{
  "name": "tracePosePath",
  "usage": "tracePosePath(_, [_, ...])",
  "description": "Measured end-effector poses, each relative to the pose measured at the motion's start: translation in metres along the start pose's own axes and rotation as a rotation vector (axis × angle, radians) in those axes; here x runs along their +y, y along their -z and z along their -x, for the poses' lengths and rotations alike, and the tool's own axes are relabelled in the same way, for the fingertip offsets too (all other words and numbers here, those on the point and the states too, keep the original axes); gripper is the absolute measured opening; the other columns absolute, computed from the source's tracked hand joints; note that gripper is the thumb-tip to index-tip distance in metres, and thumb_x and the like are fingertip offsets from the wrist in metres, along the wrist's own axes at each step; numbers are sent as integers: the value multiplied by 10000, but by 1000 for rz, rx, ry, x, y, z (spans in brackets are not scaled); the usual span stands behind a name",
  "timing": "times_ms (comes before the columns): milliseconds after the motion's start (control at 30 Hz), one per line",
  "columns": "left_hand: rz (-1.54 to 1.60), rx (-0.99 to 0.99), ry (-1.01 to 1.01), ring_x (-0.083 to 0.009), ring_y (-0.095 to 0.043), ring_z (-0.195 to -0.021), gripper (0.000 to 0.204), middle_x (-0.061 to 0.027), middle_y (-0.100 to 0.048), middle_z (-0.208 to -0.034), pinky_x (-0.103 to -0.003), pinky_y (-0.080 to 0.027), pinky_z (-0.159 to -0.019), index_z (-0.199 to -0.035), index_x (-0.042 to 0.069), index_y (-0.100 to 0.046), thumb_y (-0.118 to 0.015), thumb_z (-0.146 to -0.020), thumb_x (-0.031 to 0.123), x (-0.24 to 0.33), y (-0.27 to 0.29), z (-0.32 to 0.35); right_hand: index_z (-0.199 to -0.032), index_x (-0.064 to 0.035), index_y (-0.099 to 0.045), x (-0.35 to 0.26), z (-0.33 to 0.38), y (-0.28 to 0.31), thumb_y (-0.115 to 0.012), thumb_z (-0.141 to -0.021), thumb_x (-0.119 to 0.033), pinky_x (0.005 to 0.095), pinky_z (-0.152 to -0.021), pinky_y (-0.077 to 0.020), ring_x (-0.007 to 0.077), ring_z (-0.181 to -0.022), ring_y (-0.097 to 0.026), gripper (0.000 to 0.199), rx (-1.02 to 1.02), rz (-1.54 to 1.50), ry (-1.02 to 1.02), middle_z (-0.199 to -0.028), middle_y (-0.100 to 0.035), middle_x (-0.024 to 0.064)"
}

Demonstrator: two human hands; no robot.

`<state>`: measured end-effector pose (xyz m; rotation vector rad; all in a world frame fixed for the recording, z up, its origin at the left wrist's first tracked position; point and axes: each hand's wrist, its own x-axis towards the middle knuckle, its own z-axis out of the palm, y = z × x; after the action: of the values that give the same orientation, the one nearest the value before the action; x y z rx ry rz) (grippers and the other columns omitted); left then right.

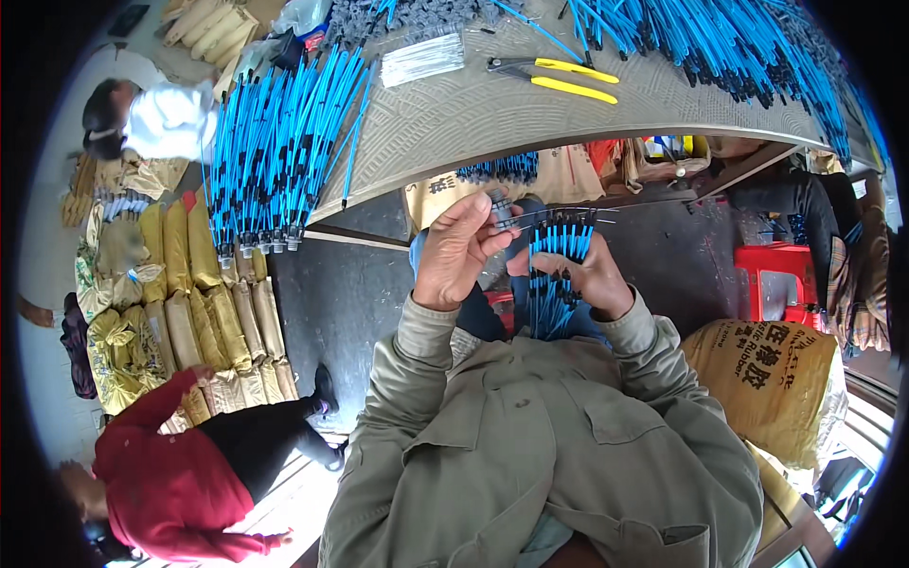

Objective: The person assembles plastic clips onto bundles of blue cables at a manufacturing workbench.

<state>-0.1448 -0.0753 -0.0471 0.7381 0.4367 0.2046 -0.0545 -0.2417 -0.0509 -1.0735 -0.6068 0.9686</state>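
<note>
Over my lap, my left hand (456,254) pinches a small grey ribbed plastic piece (502,210) between thumb and fingers. My right hand (589,280) is closed around a bundle of thin blue rods (557,241) with black ends; the lower part of the bundle hangs down against my jacket. Thin wire-like strands (592,209) run from beside the grey piece across the top of the bundle. Whether they are fixed to the piece or the rods is too small to tell.
The table (417,133) ahead carries yellow-handled pliers (573,80), a stack of thin clear strips (422,59) and heaps of blue rods (701,43). More rods (284,142) overhang its left edge. A red stool (776,275) and a sack (762,379) stand right; a person in red (175,464) is left.
</note>
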Motion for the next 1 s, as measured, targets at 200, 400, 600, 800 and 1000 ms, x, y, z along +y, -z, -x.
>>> tracePosePath(200, [-7, 27, -3, -178, -649, -785, 215, -101, -647, -881, -264, -570, -663, -1041, 28, -613, -570, -891, 176, 1, -2, 3, -1037, 43, -575, -1, -6, -3, -581, -831, -47, 283, -727, -518, 171, -796, -644, 225, -24, 5, -16, -872, -665, 99])
tracePosePath(400, [-57, -17, -123, -149, -631, -829, 239, -83, -635, -994, -262, -553, -682, -1058, 25, -606, -560, -896, 195, -5, -4, 0, -1046, 38, -572, 3, -10, 6, -596, -830, -44, 279, -725, -520, 152, -809, -639, 232, -63, 56, -11, -859, -668, 97])
tracePosePath(600, [-64, -90, -113, -148, -616, -898, 280, -85, -606, -1103, -271, -535, -727, -1111, 13, -576, -560, -896, 191, -7, -11, -6, -1047, 36, -571, 2, -7, 10, -605, -835, -60, 277, -714, -520, 144, -806, -636, 236, -54, 1, 47, -862, -670, 96])
tracePosePath(800, [-198, -79, -259, -134, -603, -856, 314, -80, -610, -1043, -237, -512, -714, -1173, 3, -529, -576, -874, 88, -15, -33, 0, -1018, 17, -591, 7, -3, 12, -638, -824, -82, 253, -675, -502, 105, -761, -614, 223, 5, -4, 72, -850, -666, 62])
tracePosePath(1000, [-416, -83, -456, -119, -588, -880, 412, -86, -607, -1031, -208, -501, -714, -1221, -5, -489, -600, -825, -29, -18, -31, 16, -984, 17, -605, 4, -2, 9, -603, -844, -60, 251, -702, -491, 118, -793, -623, 160, -42, 105, 60, -857, -670, 68])
